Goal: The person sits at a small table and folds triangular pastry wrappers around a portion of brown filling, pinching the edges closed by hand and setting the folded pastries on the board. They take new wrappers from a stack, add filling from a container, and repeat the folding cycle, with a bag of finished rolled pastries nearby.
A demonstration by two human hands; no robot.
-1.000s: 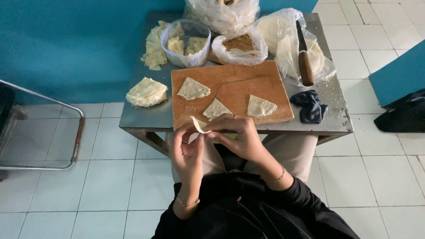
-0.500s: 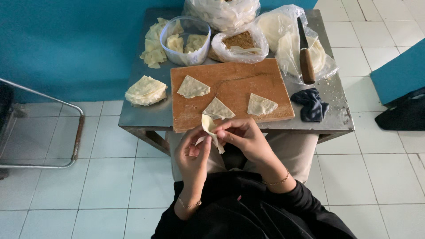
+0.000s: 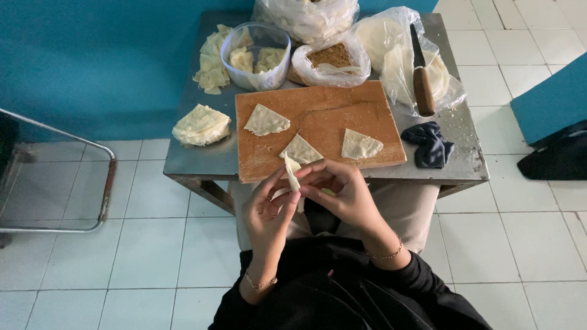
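Both hands have drawn back from the near edge of the wooden cutting board (image 3: 318, 131) toward the lap since a second ago, and the pale pastry strip (image 3: 292, 173) now stands more upright between them, just below the board's near edge. The left hand (image 3: 269, 211) cups the strip's lower end, thumb and fingers pinched on it; the right hand (image 3: 342, 192) curls in from the other side, fingertips closing on the same piece, wrist bent down over the lap. Each hand is grasping the strip, neither clenched hard. Held so thin and off the board, the sheet looks liable to tear or crease if the fingers pull apart, and a dropped piece would land on the lap or floor rather than the board. Three folded triangles (image 3: 300, 150) lie on the board; a knife (image 3: 422, 76) rests on the bag of wrappers beyond the board's far right corner, well apart from both hands.
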